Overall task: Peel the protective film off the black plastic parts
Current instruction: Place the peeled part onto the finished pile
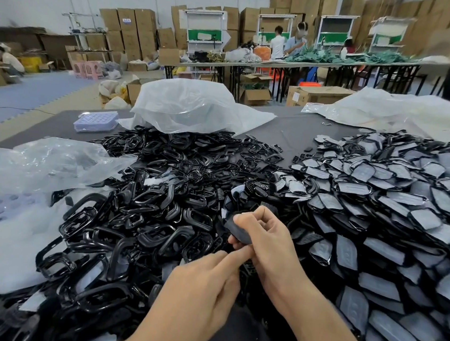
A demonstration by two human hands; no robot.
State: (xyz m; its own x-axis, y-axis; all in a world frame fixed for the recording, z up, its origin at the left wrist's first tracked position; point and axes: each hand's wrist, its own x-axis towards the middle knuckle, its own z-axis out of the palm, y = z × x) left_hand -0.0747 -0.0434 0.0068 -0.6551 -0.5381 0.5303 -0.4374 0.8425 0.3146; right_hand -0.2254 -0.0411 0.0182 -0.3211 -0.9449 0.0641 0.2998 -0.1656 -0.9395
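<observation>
Right hand [263, 241] and left hand [200, 287] are brought together above a dark table [292, 127], on which a broad heap of film-covered parts [396, 216] is spread to the right and a heap of glossy bare frames [135, 216] to the left, so much is judged left to peel. One black plastic part [242, 236] is gripped between the right thumb and curled fingers, and the left forefinger and thumb are set at its lower edge, though whether anything is pinched there cannot be told. Its matte grey protective film [233, 225] appears largely in place, so this peel is judged barely begun.
</observation>
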